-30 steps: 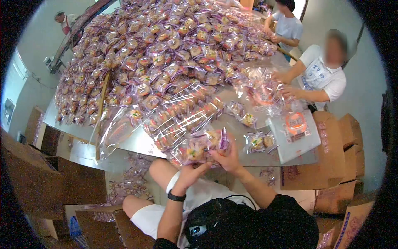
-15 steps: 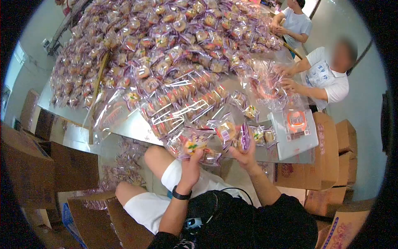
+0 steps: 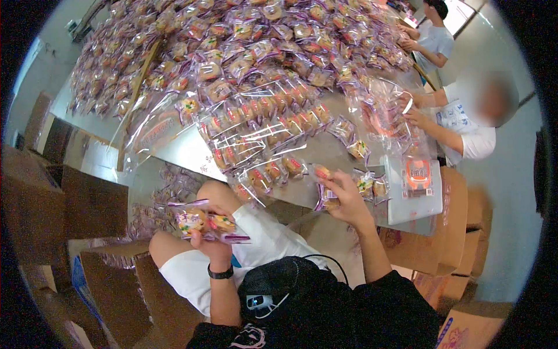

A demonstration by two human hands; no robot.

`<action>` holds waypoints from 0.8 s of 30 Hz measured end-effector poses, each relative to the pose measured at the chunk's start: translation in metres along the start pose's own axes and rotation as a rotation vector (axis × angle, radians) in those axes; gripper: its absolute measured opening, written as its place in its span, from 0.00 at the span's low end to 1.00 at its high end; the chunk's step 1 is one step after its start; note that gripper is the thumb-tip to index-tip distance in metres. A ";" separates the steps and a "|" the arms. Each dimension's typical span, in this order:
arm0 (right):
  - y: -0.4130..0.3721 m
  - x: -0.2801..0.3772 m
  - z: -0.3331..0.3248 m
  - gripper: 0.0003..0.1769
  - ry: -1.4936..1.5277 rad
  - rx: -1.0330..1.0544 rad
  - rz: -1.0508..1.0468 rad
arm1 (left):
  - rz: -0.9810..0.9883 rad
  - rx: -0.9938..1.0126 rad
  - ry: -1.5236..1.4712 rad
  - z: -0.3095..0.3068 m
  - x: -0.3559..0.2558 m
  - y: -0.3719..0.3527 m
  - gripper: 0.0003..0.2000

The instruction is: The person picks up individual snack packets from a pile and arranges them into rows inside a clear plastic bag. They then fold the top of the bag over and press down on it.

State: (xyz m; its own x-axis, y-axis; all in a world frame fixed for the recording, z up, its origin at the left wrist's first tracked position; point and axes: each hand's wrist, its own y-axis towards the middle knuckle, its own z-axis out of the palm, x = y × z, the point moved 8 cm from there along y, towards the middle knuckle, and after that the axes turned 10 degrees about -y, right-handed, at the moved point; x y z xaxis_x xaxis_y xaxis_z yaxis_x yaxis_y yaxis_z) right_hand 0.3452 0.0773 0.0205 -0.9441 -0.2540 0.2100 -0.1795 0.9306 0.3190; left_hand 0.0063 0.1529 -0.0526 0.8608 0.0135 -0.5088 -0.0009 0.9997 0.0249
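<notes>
My left hand (image 3: 210,243), with a dark wristband below it, is closed around a pair of wrapped pastries (image 3: 193,221) above my left thigh. Their clear wrappers have purple edges. At the table's front edge my right hand (image 3: 347,200) grips another wrapped pastry (image 3: 328,196), partly covered by the fingers. In front of my hands lies a large clear bag (image 3: 247,135) filled with wrapped pastries in rows. A few loose wrapped pastries (image 3: 365,185) rest just right of my right hand.
A huge heap of wrapped pastries (image 3: 244,35) covers the back of the table, with a wooden strip (image 3: 142,75) along it. Flat printed bags (image 3: 415,195) lie at the right. Cardboard boxes (image 3: 96,209) flank me. Two people work at the right side.
My left hand has swung left and down, away from the table, with its pastries. My right hand has stayed by the table edge and turned over its pastry.
</notes>
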 end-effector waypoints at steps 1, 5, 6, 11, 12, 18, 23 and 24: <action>0.002 -0.005 0.005 0.40 0.017 -0.032 0.026 | -0.024 -0.045 -0.092 -0.014 0.002 -0.001 0.39; 0.011 -0.015 0.018 0.41 0.147 -0.129 0.167 | 0.005 -0.115 -0.258 -0.059 -0.005 -0.012 0.31; 0.011 -0.017 0.020 0.41 0.200 -0.151 0.220 | 0.005 -0.160 -0.289 -0.068 -0.005 -0.014 0.31; 0.001 -0.049 0.049 0.45 0.768 -0.420 0.548 | 0.002 -0.394 -0.426 -0.097 0.004 -0.011 0.29; -0.002 -0.055 0.053 0.46 0.880 -0.525 0.592 | -0.015 -0.369 -0.415 -0.096 0.004 -0.010 0.29; 0.018 -0.066 0.060 0.44 0.262 -0.228 0.660 | -0.045 -0.296 -0.420 -0.093 0.000 -0.008 0.29; 0.000 -0.082 0.075 0.40 0.823 -0.620 0.817 | -0.023 -0.398 -0.467 -0.105 0.004 -0.011 0.28; -0.001 -0.081 0.076 0.39 1.016 -0.676 0.839 | -0.011 -0.419 -0.463 -0.107 0.005 -0.011 0.28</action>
State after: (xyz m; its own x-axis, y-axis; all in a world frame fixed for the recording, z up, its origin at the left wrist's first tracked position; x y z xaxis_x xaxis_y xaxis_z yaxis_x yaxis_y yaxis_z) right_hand 0.4008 0.1172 -0.0666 -0.0602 -0.0531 0.9968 0.7371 0.6709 0.0803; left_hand -0.0438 0.1438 -0.1480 0.9931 0.0859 -0.0793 -0.1091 0.9244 -0.3654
